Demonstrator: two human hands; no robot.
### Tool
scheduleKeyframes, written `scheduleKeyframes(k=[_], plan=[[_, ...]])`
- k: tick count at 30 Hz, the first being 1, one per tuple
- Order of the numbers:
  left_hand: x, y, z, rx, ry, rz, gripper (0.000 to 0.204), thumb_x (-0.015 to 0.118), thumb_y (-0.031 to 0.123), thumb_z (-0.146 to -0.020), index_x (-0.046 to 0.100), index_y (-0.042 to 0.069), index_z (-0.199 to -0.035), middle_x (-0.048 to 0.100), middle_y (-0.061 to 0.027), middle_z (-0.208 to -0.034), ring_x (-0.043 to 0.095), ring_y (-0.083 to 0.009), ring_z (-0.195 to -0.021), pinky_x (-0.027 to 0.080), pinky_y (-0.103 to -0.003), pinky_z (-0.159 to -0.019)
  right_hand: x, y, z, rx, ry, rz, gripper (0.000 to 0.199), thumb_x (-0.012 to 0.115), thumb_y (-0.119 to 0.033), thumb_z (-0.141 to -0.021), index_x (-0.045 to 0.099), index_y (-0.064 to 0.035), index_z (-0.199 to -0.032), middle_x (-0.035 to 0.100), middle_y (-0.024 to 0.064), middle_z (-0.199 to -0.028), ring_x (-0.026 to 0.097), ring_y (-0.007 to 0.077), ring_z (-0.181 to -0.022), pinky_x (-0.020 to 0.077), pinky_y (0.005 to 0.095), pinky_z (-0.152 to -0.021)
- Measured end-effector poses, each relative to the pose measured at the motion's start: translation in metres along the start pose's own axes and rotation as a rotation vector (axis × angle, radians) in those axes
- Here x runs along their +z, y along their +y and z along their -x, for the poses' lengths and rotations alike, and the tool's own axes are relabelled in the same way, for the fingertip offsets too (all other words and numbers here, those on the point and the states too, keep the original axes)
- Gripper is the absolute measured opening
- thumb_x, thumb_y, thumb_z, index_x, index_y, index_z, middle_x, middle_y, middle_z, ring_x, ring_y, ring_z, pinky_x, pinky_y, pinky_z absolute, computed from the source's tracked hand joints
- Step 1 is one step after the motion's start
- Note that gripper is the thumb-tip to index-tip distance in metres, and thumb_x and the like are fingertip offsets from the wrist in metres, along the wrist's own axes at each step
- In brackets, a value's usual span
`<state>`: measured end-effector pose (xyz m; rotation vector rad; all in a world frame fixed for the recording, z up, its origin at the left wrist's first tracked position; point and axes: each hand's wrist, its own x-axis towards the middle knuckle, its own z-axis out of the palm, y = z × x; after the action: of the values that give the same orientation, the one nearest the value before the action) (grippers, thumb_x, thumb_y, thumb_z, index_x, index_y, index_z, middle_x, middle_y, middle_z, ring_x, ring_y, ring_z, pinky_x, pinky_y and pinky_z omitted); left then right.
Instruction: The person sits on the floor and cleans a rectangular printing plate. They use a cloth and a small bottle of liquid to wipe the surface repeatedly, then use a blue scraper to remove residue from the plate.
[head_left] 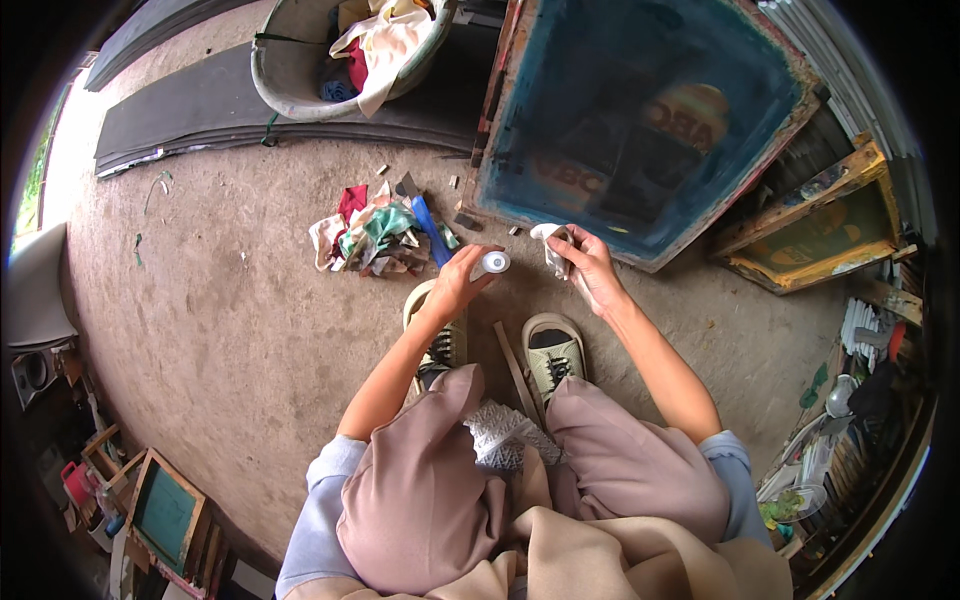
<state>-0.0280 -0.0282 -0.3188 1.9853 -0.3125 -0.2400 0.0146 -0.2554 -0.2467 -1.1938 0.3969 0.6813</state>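
Rag pile (375, 238) on the floor at left. My left hand (455, 285) grips a white bottle (490, 264), long axis near level, round end facing up toward me. Just right, my right hand (590, 268) pinches a white cloth (552, 245). Blue screen frame (640, 120) leans beyond.

Most of the small white bottle (492, 264) behind left-hand fingers (462, 272); basin (290, 90) top cut off.
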Motion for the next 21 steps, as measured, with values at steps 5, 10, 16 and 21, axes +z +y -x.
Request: scheduleKeyframes(k=[5, 10, 16, 21], plan=[[-0.009, 0.023, -0.004, -0.026, 0.052, 0.024, 0.042, 0.071, 0.01, -0.078, 0.056, 0.007, -0.117, 0.059, -0.0132, -0.106, 0.057, -0.0341, -0.102, 0.047, -0.042, -0.086, -0.005, 0.001, 0.0, -0.331, 0.076, 0.325, 0.013, 0.065, -0.01, -0.087, 0.062, -0.0026, -0.097, 0.064, -0.0013, -0.088, 0.056, 0.0047, -0.078, 0.0447, 0.0209, -0.071], [-0.017, 0.043, -0.015, 0.123, 0.157, 0.045, 0.047, 0.071, 0.02, -0.078, 0.055, 0.004, -0.119, 0.057, -0.0129, -0.105, 0.058, -0.0291, -0.093, 0.046, -0.037, -0.077, -0.002, -0.008, 0.006, -0.517, 0.085, 0.36, 0.013, 0.062, -0.005, -0.088, 0.062, 0.0001, -0.1, 0.065, 0.0005, -0.095, 0.058, 0.0052, -0.086, 0.0451, 0.0212, -0.078], [-0.024, 0.066, -0.028, 0.192, 0.058, -0.022, 0.046, 0.07, 0.022, -0.078, 0.055, 0.004, -0.118, 0.058, -0.0154, -0.097, 0.057, -0.0329, -0.09, 0.048, -0.039, -0.078, 0.002, -0.013, 0.009, -0.419, -0.056, 0.154, 0.014, 0.053, -0.009, -0.092, 0.063, -0.0031, -0.098, 0.064, 0.0024, -0.099, 0.057, 0.0072, -0.092, 0.0444, 0.0234, -0.085], [-0.031, 0.083, -0.027, 0.143, 0.068, -0.232, 0.044, 0.071, 0.021, -0.075, 0.058, 0.003, -0.113, 0.06, -0.0141, -0.09, 0.058, -0.0313, -0.083, 0.049, -0.039, -0.075, 0.009, -0.005, 0.01, -0.372, -0.02, 0.051, 0.014, 0.053, -0.008, -0.092, 0.062, -0.0024, -0.1, 0.064, 0.0028, -0.102, 0.057, 0.0075, -0.093, 0.0447, 0.0237, -0.086]])
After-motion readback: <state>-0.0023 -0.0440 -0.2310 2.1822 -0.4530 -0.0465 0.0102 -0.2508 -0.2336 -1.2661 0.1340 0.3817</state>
